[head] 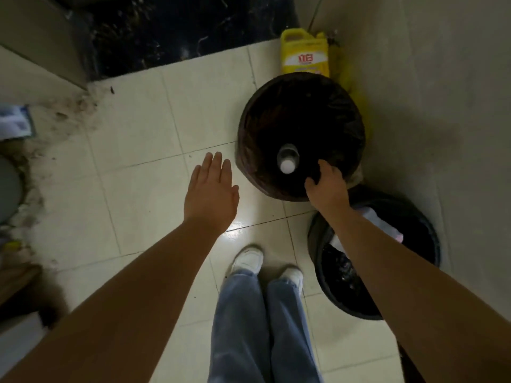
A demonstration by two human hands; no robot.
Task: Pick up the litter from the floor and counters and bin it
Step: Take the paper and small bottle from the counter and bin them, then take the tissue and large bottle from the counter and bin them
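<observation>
A round bin (356, 128) with a dark liner stands on the tiled floor by the wall. Inside it is a clear plastic bottle (288, 161) with a white cap, standing roughly upright. My right hand (327, 183) hovers over the bin's near rim, just right of the bottle, with its thumb spread, its fingers bent downward, and nothing visible in it. My left hand (213, 192) is flat and open above the floor, left of the bin, holding nothing.
A second black-lined bin (423, 217) with white and pink rubbish stands near right, partly under my right arm. A yellow detergent jug (304, 55) sits behind the first bin. Dirt and debris (49, 128) line the left floor edge. My feet (265, 264) are just below.
</observation>
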